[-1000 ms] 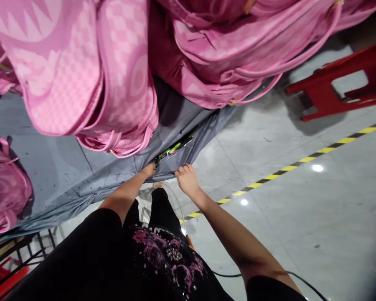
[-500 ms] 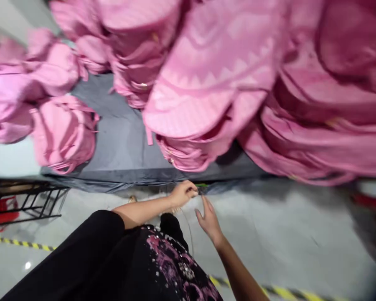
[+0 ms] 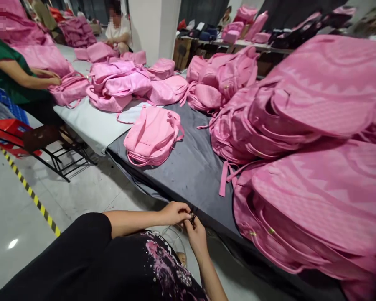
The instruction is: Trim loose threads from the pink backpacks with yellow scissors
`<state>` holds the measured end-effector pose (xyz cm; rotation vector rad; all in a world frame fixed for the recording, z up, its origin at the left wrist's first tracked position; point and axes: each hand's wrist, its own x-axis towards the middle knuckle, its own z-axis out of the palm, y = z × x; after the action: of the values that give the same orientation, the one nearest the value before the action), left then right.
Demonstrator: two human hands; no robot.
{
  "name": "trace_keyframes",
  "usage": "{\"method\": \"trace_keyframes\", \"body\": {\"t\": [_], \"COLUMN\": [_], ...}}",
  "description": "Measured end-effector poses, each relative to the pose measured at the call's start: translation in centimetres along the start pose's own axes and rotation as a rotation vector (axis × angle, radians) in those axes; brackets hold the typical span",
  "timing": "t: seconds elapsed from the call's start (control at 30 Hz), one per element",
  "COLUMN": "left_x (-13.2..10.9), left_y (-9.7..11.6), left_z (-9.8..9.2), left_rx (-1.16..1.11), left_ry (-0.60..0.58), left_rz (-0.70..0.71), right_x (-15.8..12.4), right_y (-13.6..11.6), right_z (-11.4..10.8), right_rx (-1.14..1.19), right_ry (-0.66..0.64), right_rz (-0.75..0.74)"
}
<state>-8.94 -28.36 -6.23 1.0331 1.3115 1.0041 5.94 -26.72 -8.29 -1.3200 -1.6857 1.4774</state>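
My left hand (image 3: 174, 213) and my right hand (image 3: 196, 235) meet in front of my body, at the near edge of the table. Their fingertips are pinched together around a small dark object (image 3: 192, 217), too small to name. On the dark cloth beyond them, a single pink backpack (image 3: 152, 136) lies with its loop handle toward me. Close by on the right, a large pile of stacked pink backpacks (image 3: 301, 200) reaches to the table's edge, and a strap (image 3: 223, 179) hangs loose from it.
More pink backpacks (image 3: 122, 81) cover the far part of the table (image 3: 188, 167). At the left, a co-worker in a green top (image 3: 12, 71) handles a backpack. A folding chair (image 3: 50, 144) stands on the floor, near yellow-black tape (image 3: 28, 190). Another person (image 3: 120, 31) sits farther back.
My view has swung up and to the left, so the far room and co-workers show. My right hand, fingers spread before, has come to my left hand and closed on the small dark object.
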Motion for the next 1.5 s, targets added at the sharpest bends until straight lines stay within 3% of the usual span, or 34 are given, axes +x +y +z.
{"method": "trace_keyframes", "body": {"t": [0.1,0.2,0.33,0.47,0.6,0.77,0.83,0.93,1.0,1.1,1.17,1.23,1.37,1.5], "left_x": [-2.0,-3.0,-2.4,0.7,6.3,12.3,13.2,13.3,13.3,14.2,15.3,16.5,17.9,18.0], "left_y": [0.8,1.9,3.2,4.3,5.0,4.7,4.3,4.0,4.2,4.6,4.5,4.0,2.8,2.0], "left_z": [-6.8,-13.3,-20.7,-24.8,-27.3,-29.4,-29.7,-29.3,-28.9,-28.8,-29.4,-30.4,-32.7,-34.0], "left_rx": [0.0,0.079,0.228,0.389,0.45,0.419,0.412,0.453,0.495,0.5,0.382,0.125,-0.498,-0.595], "left_ry": [0.087,0.353,0.74,0.835,0.772,0.51,0.465,0.487,0.475,0.378,0.346,0.356,0.282,0.179], "left_rz": [0.057,0.095,0.134,0.204,0.098,-0.101,-0.138,-0.088,-0.056,-0.016,-0.01,-0.031,-0.196,-0.328], "right_x": [1.6,3.2,6.5,10.9,16.0,23.4,26.2,29.1,30.1,30.7,31.1,31.7,33.2,34.5], "right_y": [-3.2,-5.0,-5.8,-6.9,-8.6,-10.9,-11.7,-12.6,-12.9,-13.3,-13.6,-14.0,-14.7,-15.4], "right_z": [5.3,8.4,9.8,10.6,12.1,13.9,14.6,15.8,16.7,17.7,17.9,17.7,17.3,18.2], "right_rx": [0.064,0.072,0.049,0.116,0.154,0.29,0.313,0.38,0.423,0.406,0.401,0.419,0.468,0.53], "right_ry": [-0.06,-0.077,-0.028,-0.022,-0.027,-0.033,-0.051,-0.082,-0.063,-0.016,-0.03,0.0,0.242,0.344], "right_rz": [-0.002,0.007,-0.012,0.012,0.051,0.11,0.129,0.217,0.244,0.159,0.124,0.129,0.178,0.231]}}
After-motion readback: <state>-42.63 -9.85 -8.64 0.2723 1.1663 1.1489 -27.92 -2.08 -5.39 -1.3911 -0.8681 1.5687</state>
